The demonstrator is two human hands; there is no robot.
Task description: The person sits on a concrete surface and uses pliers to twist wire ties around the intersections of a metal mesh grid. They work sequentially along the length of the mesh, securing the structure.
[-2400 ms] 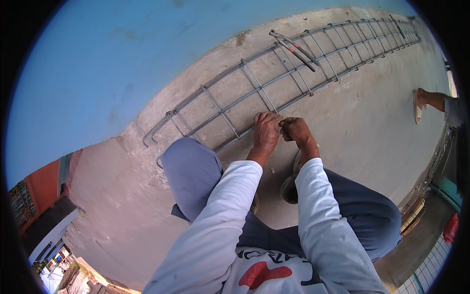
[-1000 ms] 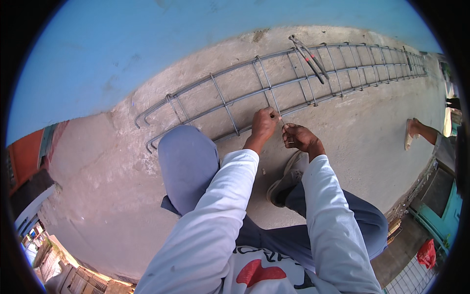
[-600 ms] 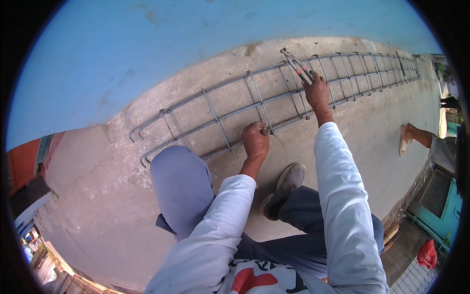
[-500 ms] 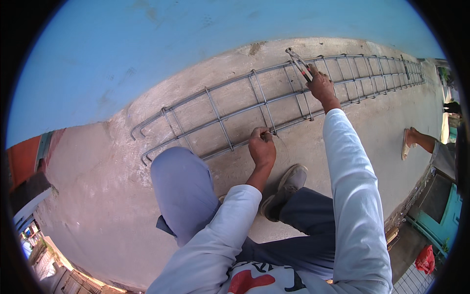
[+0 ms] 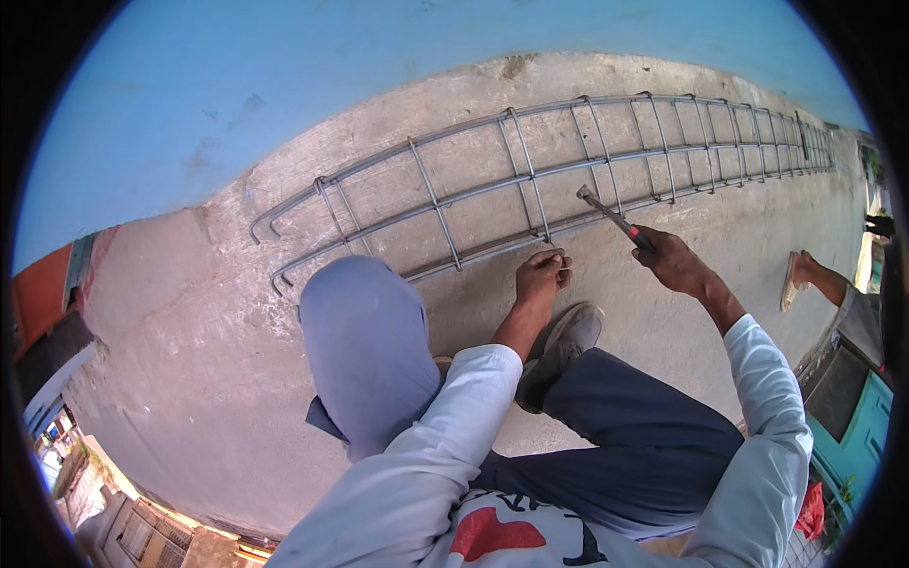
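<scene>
At the bottom of the frame the person's pale sleeves and dark trousers fill the foreground, with one grey shoe [image 5: 561, 350] planted on the concrete floor [image 5: 189, 379] at centre. Just above it, the left hand [image 5: 542, 276] is pinched shut at the near bar of the rebar cage [image 5: 530, 194]; something thin seems to sit between the fingertips, too small to make out. To its right, the right hand [image 5: 674, 262] grips the red handle of a hooked metal tool [image 5: 615, 218], whose tip points up and left, close over the near bars. The cage lies on the floor, curving from centre left to the upper right, along the blue wall [image 5: 284, 95]. With the tool tip so near the left fingertips, a slip off the bar could jab them. At the right edge another person's foot [image 5: 805, 279] rests on the floor.
</scene>
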